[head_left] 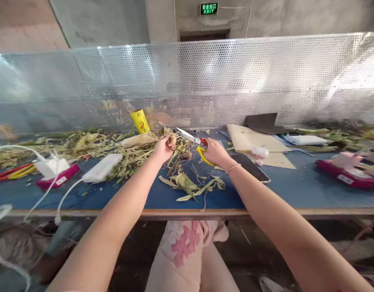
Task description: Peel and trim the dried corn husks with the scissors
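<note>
My left hand (164, 148) is closed on a small dried, husk-covered plant piece (172, 141) held above the blue table (296, 190). Close to its right, my right hand (215, 152) grips scissors (195, 145) with yellow and red handles; the metal blades point left toward the held piece and look slightly parted. Cut dry leaves and husk scraps (191, 184) lie on the table just below and in front of both hands.
A long heap of dried stalks (83, 148) runs along the back left. A yellow roll (140, 121), white power bank with cable (101, 168), pink boxes (57, 176), a phone (250, 167), cardboard sheets (250, 142) and a perforated metal screen (205, 81) surround the work area.
</note>
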`<state>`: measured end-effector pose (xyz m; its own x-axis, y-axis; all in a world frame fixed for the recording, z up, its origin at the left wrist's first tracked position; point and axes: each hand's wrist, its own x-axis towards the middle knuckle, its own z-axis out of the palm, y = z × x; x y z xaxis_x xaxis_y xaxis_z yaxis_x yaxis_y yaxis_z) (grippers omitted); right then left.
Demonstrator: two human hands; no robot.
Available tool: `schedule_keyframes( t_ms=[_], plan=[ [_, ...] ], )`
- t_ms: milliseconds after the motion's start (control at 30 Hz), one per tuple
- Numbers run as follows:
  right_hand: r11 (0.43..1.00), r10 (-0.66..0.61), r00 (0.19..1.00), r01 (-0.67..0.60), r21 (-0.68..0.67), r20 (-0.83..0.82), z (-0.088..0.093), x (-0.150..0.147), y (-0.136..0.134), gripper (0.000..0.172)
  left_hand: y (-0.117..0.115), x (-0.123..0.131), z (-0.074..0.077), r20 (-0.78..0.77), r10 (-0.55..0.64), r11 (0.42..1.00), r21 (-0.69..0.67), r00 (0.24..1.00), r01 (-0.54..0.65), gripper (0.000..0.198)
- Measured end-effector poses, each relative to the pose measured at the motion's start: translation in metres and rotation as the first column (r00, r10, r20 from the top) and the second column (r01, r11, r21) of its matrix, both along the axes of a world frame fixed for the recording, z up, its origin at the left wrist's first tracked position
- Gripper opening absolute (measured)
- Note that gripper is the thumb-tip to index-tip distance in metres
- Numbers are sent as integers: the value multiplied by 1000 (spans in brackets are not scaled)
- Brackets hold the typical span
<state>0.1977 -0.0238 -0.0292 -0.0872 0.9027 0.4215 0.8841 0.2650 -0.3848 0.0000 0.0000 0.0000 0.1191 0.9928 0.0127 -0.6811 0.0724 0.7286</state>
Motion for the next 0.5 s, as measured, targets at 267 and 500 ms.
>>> schedule_keyframes(
  t_ms=[267,500],
  plan=[
    [996,50,991,-58,-65,-126,-5,-11,2,34,9,-4,-5,-49,42,994,100,998,-37,17],
    [991,100,980,-113,-67,-175,-9,-21,-1,32,16,-1,-10,-23,159,987,-26,987,-159,12]
  ],
)
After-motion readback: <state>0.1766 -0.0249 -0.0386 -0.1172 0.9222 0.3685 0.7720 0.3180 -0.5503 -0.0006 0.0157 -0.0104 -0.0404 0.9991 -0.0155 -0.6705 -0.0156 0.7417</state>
